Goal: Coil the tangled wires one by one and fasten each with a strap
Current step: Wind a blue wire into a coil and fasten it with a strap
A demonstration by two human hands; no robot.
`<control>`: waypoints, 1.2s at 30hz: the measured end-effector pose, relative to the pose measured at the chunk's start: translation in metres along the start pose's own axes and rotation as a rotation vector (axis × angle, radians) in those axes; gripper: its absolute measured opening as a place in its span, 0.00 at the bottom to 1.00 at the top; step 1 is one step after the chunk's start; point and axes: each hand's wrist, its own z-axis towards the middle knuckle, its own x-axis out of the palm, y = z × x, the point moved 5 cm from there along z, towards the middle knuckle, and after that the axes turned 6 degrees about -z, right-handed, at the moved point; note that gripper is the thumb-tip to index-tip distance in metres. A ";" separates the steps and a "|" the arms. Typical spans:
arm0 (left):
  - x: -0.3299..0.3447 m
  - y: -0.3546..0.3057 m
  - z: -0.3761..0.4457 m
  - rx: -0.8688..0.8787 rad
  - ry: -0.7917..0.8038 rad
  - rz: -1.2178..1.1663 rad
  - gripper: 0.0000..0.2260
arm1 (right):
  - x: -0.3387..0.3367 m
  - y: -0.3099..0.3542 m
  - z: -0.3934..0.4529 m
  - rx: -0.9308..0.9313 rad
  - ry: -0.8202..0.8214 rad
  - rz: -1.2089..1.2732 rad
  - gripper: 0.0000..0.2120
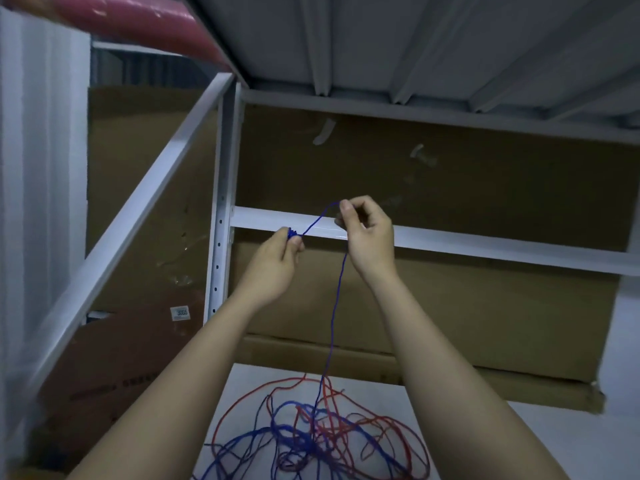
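Hands raised above the shelf keep the blue wire taut and clear of the red-and-blue tangle at 6 o'clock. Left hand pinches a small wound blue bundle; right hand, at its 2 o'clock, pinches the strand with curled fingers, probably feeding the next loop. Below it the wire's long axis hangs nearly vertical.
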 end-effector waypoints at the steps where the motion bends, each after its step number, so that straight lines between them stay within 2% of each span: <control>1: 0.000 -0.001 -0.001 -0.023 0.031 -0.081 0.12 | 0.000 -0.008 0.000 0.029 0.014 -0.036 0.12; 5: 0.009 -0.002 -0.017 -0.133 0.163 -0.484 0.14 | 0.006 -0.041 -0.010 0.228 0.148 -0.118 0.13; 9: 0.015 -0.001 -0.034 -0.216 0.286 -0.758 0.13 | 0.026 -0.041 -0.030 0.419 0.333 0.041 0.13; 12: 0.006 0.003 -0.043 -0.263 0.225 -0.977 0.12 | 0.039 -0.045 -0.053 0.392 0.531 0.013 0.12; 15: 0.001 0.014 -0.046 -0.291 0.138 -1.059 0.12 | 0.050 -0.054 -0.079 0.300 0.618 -0.086 0.13; 18: -0.002 0.036 -0.047 -0.343 -0.028 -1.084 0.12 | 0.064 -0.056 -0.115 0.217 0.739 -0.182 0.13; 21: 0.000 0.057 -0.051 -0.398 -0.133 -0.965 0.12 | 0.070 -0.059 -0.145 0.068 0.831 -0.325 0.11; 23: 0.005 0.068 -0.055 -0.411 -0.117 -0.782 0.12 | 0.069 -0.062 -0.156 -0.068 0.851 -0.492 0.11; 25: 0.010 0.075 -0.060 -0.367 -0.073 -0.577 0.12 | 0.067 -0.059 -0.163 -0.187 0.824 -0.525 0.12; 28: 0.009 0.077 -0.070 -0.261 0.044 -0.275 0.10 | 0.058 -0.048 -0.166 -0.331 0.706 -0.451 0.12; 31: 0.009 0.078 -0.084 -0.176 0.259 0.116 0.12 | 0.045 -0.050 -0.162 -0.554 0.499 -0.672 0.10; 33: 0.011 0.079 -0.096 -0.197 0.375 0.175 0.13 | 0.040 -0.055 -0.160 -0.655 0.404 -0.829 0.12; 36: 0.018 0.073 -0.109 -0.219 0.453 0.142 0.15 | 0.035 -0.064 -0.158 -0.654 0.394 -0.820 0.16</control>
